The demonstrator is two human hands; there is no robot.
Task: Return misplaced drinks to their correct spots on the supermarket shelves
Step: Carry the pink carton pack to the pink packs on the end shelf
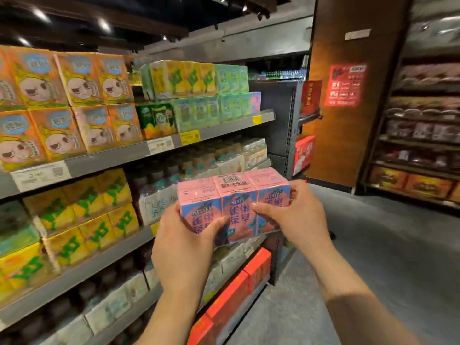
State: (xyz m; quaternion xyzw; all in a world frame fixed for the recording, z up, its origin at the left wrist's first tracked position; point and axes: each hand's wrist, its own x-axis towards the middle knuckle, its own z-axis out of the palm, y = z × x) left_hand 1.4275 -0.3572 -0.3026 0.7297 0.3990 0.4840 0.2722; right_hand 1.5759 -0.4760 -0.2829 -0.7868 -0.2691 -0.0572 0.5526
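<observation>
pink tea pack held in both hands beside the drink shelves

a pink and blue pack of tea cartons (234,202) sits in mid-air in front of the shelves, level with the middle shelf and near its right end. the left hand (184,247) grips the pack's lower left corner, thumb pressed across the front face, fingers wrapped behind. the right hand (296,217) clamps the right side, thumb on the front and fingertips curled over the far edge. a barcode label shows on the pack's top.

the shelf unit (224,125) runs along the left. on the top shelf stand orange and yellow cartoon-face packs (74,100), then green and yellow packs (189,78) further along, with one pink pack end (256,102) at the far right. yellow price tags (189,137) hang on the shelf edge. the middle shelf holds yellow cartons (82,215) and shrink-wrapped bottles (224,155), blurred. red boxes (239,290) lie at floor level. a brown pillar (358,135) with a red poster (346,84) stands ahead.
</observation>
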